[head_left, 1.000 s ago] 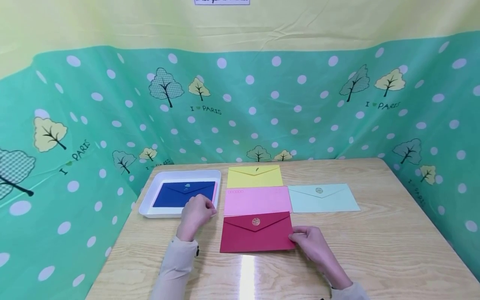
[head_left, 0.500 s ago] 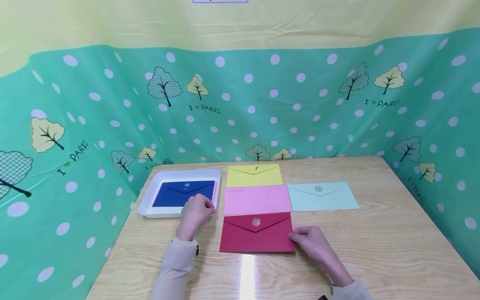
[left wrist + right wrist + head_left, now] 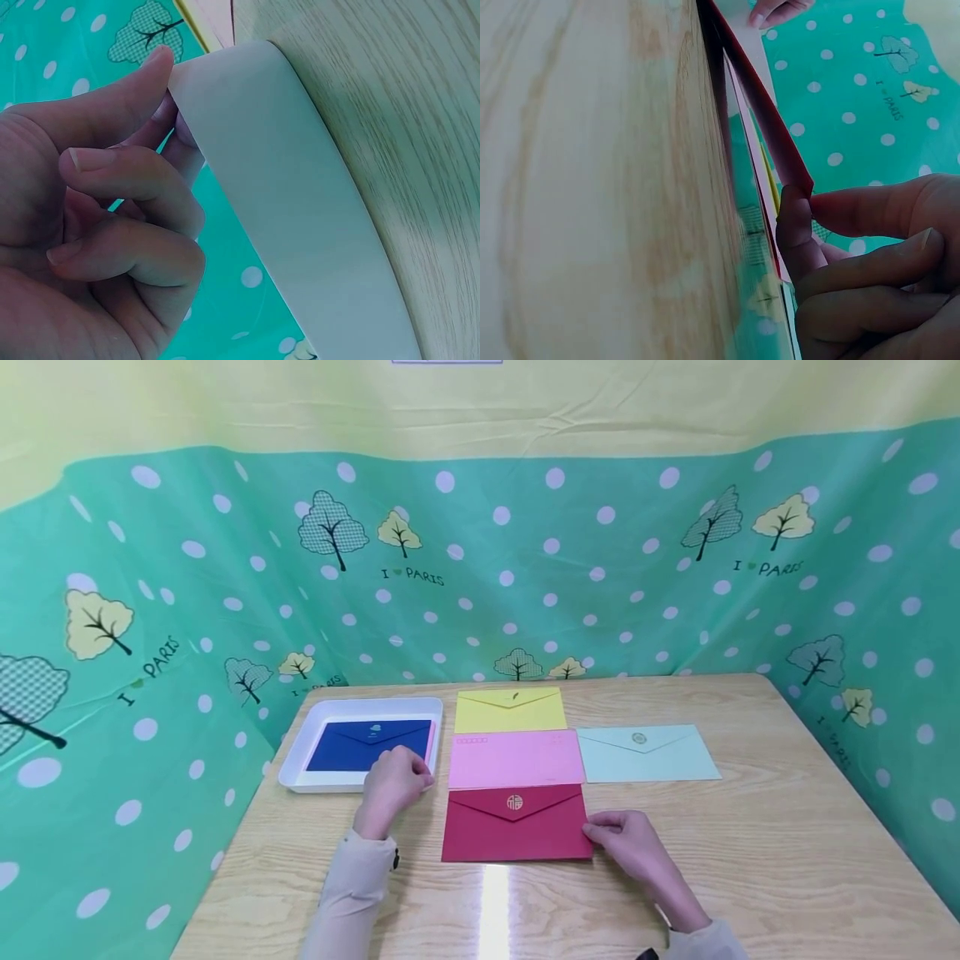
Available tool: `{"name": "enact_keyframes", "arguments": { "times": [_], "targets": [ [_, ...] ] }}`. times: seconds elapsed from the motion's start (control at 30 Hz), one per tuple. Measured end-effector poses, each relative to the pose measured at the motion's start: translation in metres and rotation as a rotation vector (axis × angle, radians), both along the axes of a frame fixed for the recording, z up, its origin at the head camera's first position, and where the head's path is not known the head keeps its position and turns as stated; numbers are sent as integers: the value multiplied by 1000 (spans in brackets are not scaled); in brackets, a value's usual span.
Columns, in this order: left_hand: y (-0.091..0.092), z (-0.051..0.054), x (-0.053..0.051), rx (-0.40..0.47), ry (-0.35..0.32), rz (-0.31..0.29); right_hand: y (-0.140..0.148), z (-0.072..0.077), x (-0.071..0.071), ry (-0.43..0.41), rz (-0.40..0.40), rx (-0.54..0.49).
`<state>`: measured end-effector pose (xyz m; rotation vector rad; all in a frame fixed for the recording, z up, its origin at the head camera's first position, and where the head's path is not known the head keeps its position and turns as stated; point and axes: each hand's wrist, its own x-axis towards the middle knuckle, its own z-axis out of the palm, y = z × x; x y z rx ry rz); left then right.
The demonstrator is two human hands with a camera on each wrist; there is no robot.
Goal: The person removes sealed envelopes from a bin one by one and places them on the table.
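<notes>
My right hand (image 3: 630, 845) pinches the right edge of a red envelope (image 3: 495, 837) between thumb and fingers. This envelope has a gold emblem on its flap and lies just in front of a pink envelope (image 3: 516, 762). In the right wrist view the red envelope's (image 3: 769, 112) held edge is raised off the table. My left hand (image 3: 392, 783) is at the near right corner of a white tray (image 3: 330, 782); the left wrist view shows its thumb and index finger pinching the tray's rim (image 3: 247, 127). Inside the tray, a dark blue envelope (image 3: 345, 750) lies over something pink.
A yellow envelope (image 3: 510, 714) lies behind the pink one, by the curtain. To the pink one's right is a pale green envelope (image 3: 648, 760). The wooden table (image 3: 787, 827) extends to the right, with a patterned curtain (image 3: 637, 560) around its back and sides.
The red envelope's right side has come down slightly and lies straighter against the pink one, still in my right hand. My left hand stays at the tray corner.
</notes>
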<state>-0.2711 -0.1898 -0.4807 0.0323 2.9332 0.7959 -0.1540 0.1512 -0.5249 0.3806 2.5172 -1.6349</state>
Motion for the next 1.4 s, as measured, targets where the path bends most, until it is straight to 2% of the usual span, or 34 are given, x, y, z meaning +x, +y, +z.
{"name": "enact_keyframes", "arguments": {
  "times": [0.77,1.17,1.4],
  "targets": [
    [-1,1,1,3,2,5,2,-2,-2,-4,-6,23],
    [0,4,0,7,0,9,2,-2,-3,-14,3,73],
    [0,2,0,11,-12,12,7,-2,-3,-29,4,44]
  ]
}}
